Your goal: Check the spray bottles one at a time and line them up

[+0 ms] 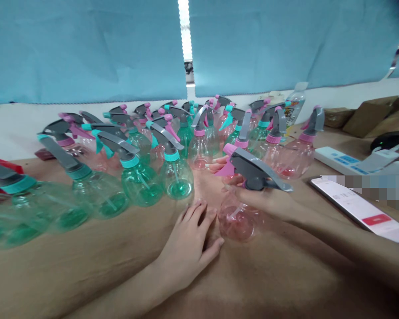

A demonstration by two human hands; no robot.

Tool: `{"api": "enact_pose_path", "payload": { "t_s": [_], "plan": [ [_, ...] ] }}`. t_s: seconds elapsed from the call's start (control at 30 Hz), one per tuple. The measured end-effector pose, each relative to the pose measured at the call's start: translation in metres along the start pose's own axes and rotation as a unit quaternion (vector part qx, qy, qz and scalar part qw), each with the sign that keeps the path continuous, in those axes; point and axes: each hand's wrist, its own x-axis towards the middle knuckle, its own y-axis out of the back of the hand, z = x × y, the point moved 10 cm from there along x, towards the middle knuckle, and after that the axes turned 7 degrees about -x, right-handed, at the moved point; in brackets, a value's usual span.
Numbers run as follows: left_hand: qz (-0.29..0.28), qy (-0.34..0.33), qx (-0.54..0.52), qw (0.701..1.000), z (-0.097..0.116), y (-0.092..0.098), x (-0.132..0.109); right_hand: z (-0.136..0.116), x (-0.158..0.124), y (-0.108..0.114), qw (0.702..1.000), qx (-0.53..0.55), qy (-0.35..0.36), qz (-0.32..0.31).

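Observation:
My right hand (252, 199) is wrapped round the neck of a pink spray bottle (237, 219) with a grey trigger head and pink nozzle (252, 170); the bottle stands on the brown table (86, 270). My left hand (189, 241) lies flat on the table just left of that bottle, fingers stretched out, holding nothing. Behind both hands stand several green spray bottles (176, 177) and pink spray bottles (295, 153) with grey triggers.
A phone (362, 208) with a lit screen lies at the right, beside a white power strip (342, 161) and a black device (390, 139). Cardboard boxes (372, 115) sit at the back right. A red object (0, 166) shows at the left edge. Blue curtains (86, 48) hang behind.

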Motion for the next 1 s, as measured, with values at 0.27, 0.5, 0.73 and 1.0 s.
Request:
{"api": "enact_pose_path", "payload": {
  "t_s": [0.27,0.5,0.73,1.0],
  "plan": [
    [0.0,0.001,-0.005,1.0,-0.001,0.0,0.0,0.006,-0.002,0.0,0.999,-0.047,0.008,-0.002],
    [0.008,-0.001,-0.011,1.0,0.0,0.002,0.0,0.005,-0.002,-0.001,0.998,-0.055,0.02,-0.014],
    [0.007,-0.003,-0.014,1.0,0.001,0.002,-0.001,0.005,-0.002,0.004,0.998,-0.06,-0.008,0.009],
    [0.006,0.001,-0.016,1.0,0.001,0.004,0.0,-0.007,-0.002,0.0,0.999,-0.039,-0.022,-0.027]
  ]
}}
